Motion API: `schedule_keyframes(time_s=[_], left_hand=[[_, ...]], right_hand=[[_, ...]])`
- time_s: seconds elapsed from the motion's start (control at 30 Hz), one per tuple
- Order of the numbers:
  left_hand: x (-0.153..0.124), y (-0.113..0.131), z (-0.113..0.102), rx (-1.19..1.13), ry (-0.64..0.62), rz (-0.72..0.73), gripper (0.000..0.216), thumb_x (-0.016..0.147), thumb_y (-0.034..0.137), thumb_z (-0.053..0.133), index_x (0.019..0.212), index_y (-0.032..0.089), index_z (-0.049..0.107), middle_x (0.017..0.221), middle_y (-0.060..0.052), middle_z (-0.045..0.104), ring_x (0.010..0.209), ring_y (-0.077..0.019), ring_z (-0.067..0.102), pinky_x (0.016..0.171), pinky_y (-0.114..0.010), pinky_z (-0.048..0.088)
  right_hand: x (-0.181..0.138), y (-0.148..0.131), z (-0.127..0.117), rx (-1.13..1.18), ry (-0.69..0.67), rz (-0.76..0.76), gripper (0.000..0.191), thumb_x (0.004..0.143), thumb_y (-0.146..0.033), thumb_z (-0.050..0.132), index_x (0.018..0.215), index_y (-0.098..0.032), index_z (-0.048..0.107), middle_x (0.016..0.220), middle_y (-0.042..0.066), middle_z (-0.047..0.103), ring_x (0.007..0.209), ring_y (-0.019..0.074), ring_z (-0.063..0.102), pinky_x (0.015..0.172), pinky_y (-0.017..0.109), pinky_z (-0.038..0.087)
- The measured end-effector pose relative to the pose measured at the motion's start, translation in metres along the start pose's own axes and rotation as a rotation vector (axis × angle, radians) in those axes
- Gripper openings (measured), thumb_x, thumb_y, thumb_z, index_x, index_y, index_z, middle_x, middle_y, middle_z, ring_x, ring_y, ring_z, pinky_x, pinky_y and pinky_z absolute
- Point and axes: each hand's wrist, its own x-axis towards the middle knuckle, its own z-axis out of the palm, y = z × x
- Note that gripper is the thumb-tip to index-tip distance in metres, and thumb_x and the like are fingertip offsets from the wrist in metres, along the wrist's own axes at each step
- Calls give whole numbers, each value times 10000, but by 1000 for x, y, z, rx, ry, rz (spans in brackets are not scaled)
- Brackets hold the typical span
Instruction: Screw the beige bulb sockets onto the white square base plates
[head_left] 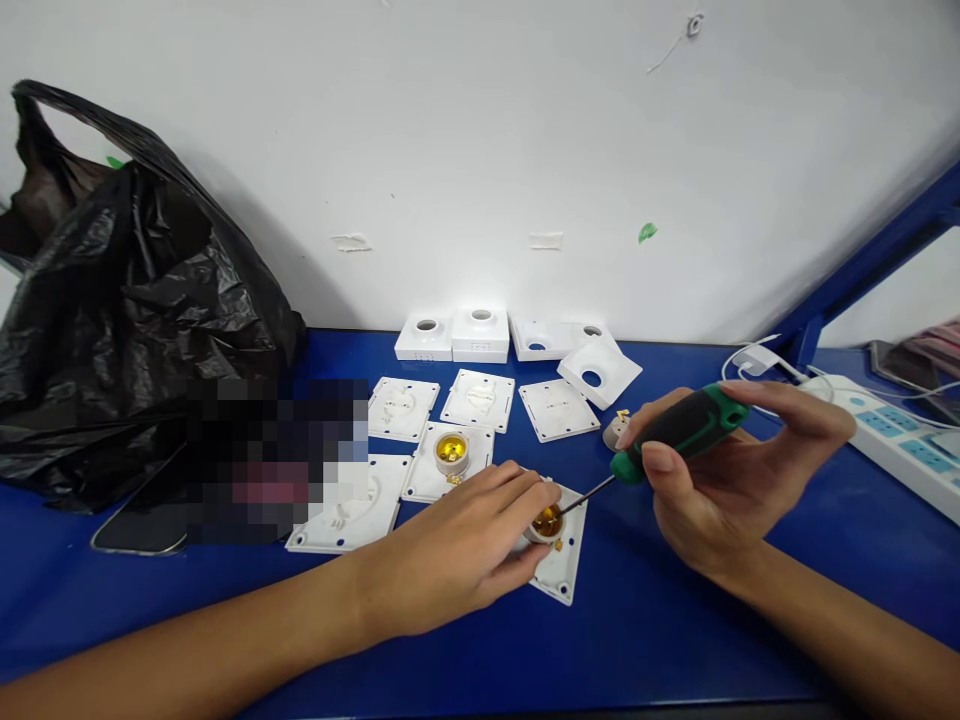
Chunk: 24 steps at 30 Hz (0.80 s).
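My left hand (487, 535) is closed round a round lamp socket (546, 522) with a brass-coloured inside, which sits on a square white base plate (564, 572). Fingers hide part of the socket and plate. In my right hand (720, 490) is a screwdriver (686, 430) with a green and black handle, held at a slant. Its shaft reaches down left into the socket, and the tip is hard to make out there. Just left of my right hand lies a loose socket (616, 432). A second plate with a brass-lined socket (452, 452) stands beyond my left hand.
Several bare white plates (405, 408) lie behind, with white square covers (480, 335) along the wall. A black plastic bag (142, 290) and a phone (142, 515) are at the left. A power strip (892, 430) with cables runs along the right.
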Motion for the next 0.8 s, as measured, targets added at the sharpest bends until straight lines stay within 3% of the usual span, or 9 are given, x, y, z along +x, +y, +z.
schedule_keyframes(time_s=[0.4,0.57,0.8], left_hand=[[0,3,-3,-2,17,-59,343,1012,214,744,1295,219,549,1089,-22,646,1040,-226,627,904,-353,523],[3,3,-3,83,41,-46,383,971,306,810,1268,183,602,1074,-36,657,1033,-251,620,972,-411,490],[3,3,-3,28,10,-39,329,981,209,729,1294,212,628,1106,-28,682,1057,-241,645,1110,-451,397]], right_hand=[[-2,3,0,10,36,-55,488,918,-280,804,1348,-389,600,1154,12,503,652,156,711,512,382,657],[1,1,0,41,47,-65,516,876,-269,840,1335,-374,630,1151,4,508,623,143,697,473,365,637],[3,1,0,-6,60,-144,521,856,-339,867,1325,-391,645,1141,-13,476,569,115,662,414,352,604]])
